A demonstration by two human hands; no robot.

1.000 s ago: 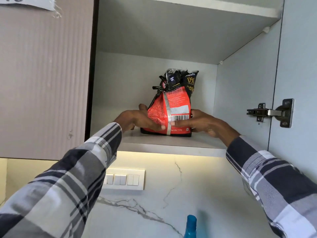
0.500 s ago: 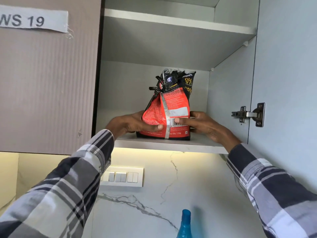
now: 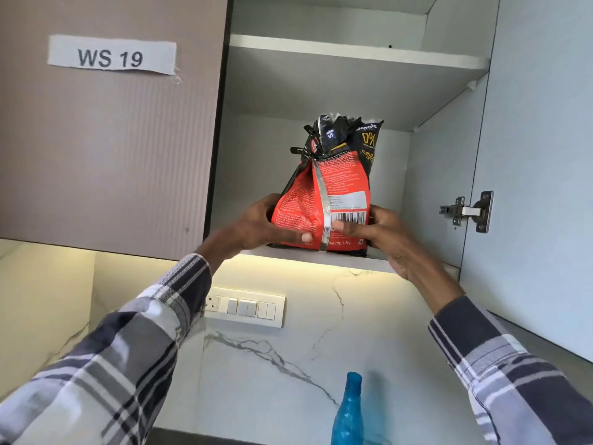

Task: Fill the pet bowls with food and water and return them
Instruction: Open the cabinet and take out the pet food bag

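At the front edge of the lower cabinet shelf (image 3: 349, 260), open room above, the red-and-black food bag (image 3: 324, 200) stands upright; left hand (image 3: 256, 224) and right hand (image 3: 382, 236) grip its sides, fingers curled round it

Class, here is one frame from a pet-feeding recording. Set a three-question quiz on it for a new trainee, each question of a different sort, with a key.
1. True or false: the food bag stands on the upper shelf of the cabinet.
2. Multiple choice: what grips the bag? A) left hand only B) right hand only C) both hands
3. Fill in: the label on the shut cabinet door reads ____.

Key
1. False: it is at the lower shelf.
2. C
3. WS 19
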